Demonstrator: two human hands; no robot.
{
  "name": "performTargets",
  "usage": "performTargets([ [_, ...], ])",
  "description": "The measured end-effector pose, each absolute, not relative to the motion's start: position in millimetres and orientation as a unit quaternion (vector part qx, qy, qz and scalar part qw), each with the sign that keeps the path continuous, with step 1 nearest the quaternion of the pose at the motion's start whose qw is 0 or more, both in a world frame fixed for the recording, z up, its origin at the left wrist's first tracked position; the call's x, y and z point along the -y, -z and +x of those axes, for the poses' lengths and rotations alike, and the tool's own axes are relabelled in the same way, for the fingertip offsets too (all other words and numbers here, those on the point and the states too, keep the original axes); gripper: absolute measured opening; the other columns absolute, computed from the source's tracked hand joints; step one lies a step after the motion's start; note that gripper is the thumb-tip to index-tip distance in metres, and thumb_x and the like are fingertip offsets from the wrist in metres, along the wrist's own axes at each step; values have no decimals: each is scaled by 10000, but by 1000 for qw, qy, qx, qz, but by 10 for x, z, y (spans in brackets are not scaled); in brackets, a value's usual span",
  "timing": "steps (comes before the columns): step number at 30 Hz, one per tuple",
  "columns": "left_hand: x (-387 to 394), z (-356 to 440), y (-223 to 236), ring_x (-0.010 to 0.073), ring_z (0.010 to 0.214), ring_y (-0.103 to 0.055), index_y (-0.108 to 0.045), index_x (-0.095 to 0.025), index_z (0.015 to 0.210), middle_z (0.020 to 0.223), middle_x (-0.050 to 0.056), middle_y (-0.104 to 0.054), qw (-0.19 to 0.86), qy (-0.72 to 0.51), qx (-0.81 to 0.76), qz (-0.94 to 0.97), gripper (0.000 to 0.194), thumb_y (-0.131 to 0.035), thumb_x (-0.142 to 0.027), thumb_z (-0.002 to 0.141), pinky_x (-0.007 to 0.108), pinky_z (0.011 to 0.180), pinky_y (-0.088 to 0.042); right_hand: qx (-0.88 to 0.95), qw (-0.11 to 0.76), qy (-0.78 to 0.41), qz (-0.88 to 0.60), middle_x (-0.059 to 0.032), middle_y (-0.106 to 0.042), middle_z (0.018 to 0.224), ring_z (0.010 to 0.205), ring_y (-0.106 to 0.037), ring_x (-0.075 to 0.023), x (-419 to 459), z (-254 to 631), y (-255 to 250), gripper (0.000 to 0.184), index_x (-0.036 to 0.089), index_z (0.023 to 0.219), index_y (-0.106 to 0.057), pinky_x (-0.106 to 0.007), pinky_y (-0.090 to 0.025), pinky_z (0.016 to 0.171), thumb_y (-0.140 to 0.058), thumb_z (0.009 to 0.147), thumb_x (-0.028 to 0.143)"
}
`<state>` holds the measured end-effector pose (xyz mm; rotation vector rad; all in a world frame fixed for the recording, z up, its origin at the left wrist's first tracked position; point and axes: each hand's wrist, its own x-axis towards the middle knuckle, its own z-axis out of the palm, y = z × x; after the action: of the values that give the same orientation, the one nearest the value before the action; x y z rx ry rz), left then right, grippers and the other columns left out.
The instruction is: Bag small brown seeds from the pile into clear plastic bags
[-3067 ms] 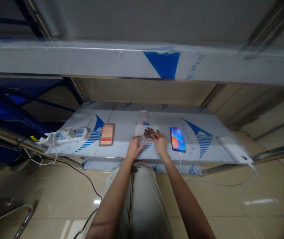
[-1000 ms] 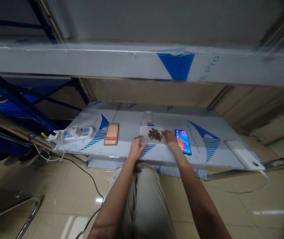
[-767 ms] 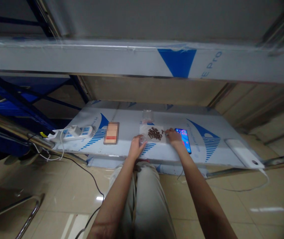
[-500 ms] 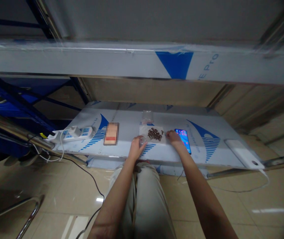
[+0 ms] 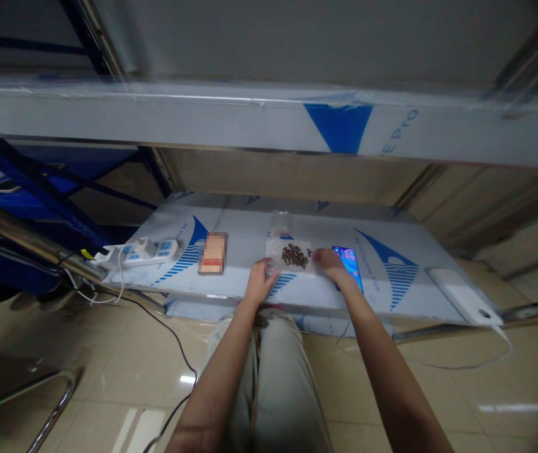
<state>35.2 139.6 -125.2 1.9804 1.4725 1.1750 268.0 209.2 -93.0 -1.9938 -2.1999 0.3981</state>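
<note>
A heap of small dark brown pieces (image 5: 294,255) lies on a thin white sheet (image 5: 275,245) on the shelf. At the sheet's lower left corner, my left hand (image 5: 258,282) is curled round a small clear plastic container (image 5: 270,268). My right hand (image 5: 328,260) is at the heap's right side, fingers pressed together beside a few stray brown pieces. Whatever is between those fingertips is too small to make out. Just behind the sheet lies a clear plastic bag (image 5: 282,222). A lit phone (image 5: 350,267) is partly covered by my right hand and wrist.
A pixelated phone-shaped item (image 5: 212,253) lies to the left. A white power strip (image 5: 162,253) with cables is at the left end, and a long white device (image 5: 462,296) with a cable at the right. An upper shelf edge (image 5: 231,119) crosses above the work surface.
My right hand has shifted very slightly toward the heap. My left hand stays on the clear container. The whole view has moved a little.
</note>
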Motion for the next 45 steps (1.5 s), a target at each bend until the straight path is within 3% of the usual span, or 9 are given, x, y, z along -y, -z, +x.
performTargets([
  [4, -1396, 362, 1247, 189, 929, -494, -463, -161, 1047, 985, 86, -533, 216, -421, -521, 710, 336, -454, -377, 791, 346, 839, -385, 696, 308, -283, -584, -63, -660, 780, 691, -593, -142, -1984, 2285, 874, 161, 129, 793, -627, -220, -430, 621, -560, 680, 222],
  [6, -1393, 370, 1240, 188, 926, -492, -467, -159, 1043, 976, 84, -538, 225, -430, -518, 704, 330, -459, -370, 789, 341, 837, -385, 691, 362, -338, -526, -57, -655, 750, 669, -589, -145, -1910, 2054, 871, 166, 130, 764, -624, -228, -438, 603, -576, 667, 256],
  [15, -1349, 313, 1135, 173, 961, -511, -504, -151, 1022, 1017, 79, -572, 326, -525, -491, 614, 345, -425, -402, 800, 311, 866, -380, 780, 381, -275, -412, -53, -597, 970, 948, -511, -150, -1734, 1762, 821, 199, 194, 899, -621, -302, -361, 859, -487, 753, 170],
  [21, -1371, 280, 1186, 189, 901, -569, -573, -120, 981, 964, 97, -627, 482, -567, -444, 499, 546, -270, -539, 805, 334, 830, -414, 764, 342, -392, -382, -60, -611, 1005, 937, -535, -163, -1766, 1714, 786, 259, 183, 961, -598, -288, -392, 810, -564, 706, 214],
  [26, -1343, 217, 1232, 199, 819, -596, -605, -109, 960, 870, 91, -657, 568, -532, -451, 438, 636, -228, -592, 787, 315, 686, -459, 740, 354, -402, -407, -50, -652, 815, 791, -577, -155, -1801, 1670, 880, 153, 150, 780, -633, -257, -413, 713, -589, 675, 252],
  [30, -1307, 116, 1205, 186, 754, -590, -635, -106, 895, 809, 77, -661, 517, -498, -490, 494, 612, -227, -553, 807, 293, 641, -458, 717, 353, -407, -443, -44, -648, 732, 710, -579, -144, -1797, 1666, 990, 136, 144, 686, -622, -255, -420, 688, -587, 659, 272],
  [36, -1335, -20, 1165, 163, 758, -563, -653, -152, 749, 783, 51, -646, 326, -487, -520, 621, 318, -451, -397, 775, 279, 721, -418, 649, 408, -427, -480, -34, -630, 664, 629, -570, -137, -1722, 1654, 1090, 184, 145, 655, -578, -255, -444, 630, -618, 606, 317],
  [41, -1373, -62, 1234, 148, 677, -566, -648, -139, 770, 742, 52, -650, 340, -521, -549, 558, 252, -548, -361, 704, 257, 645, -425, 584, 445, -481, -480, -65, -661, 774, 705, -606, -165, -1625, 1557, 1204, 316, 138, 798, -606, -287, -460, 682, -665, 549, 323],
  [45, -1385, -80, 1268, 140, 640, -558, -649, -129, 746, 695, 42, -649, 364, -528, -547, 538, 263, -557, -370, 692, 245, 623, -415, 546, 455, -484, -511, -90, -673, 757, 704, -615, -190, -1554, 1479, 1278, 289, 125, 710, -630, -312, -462, 694, -655, 554, 366],
])
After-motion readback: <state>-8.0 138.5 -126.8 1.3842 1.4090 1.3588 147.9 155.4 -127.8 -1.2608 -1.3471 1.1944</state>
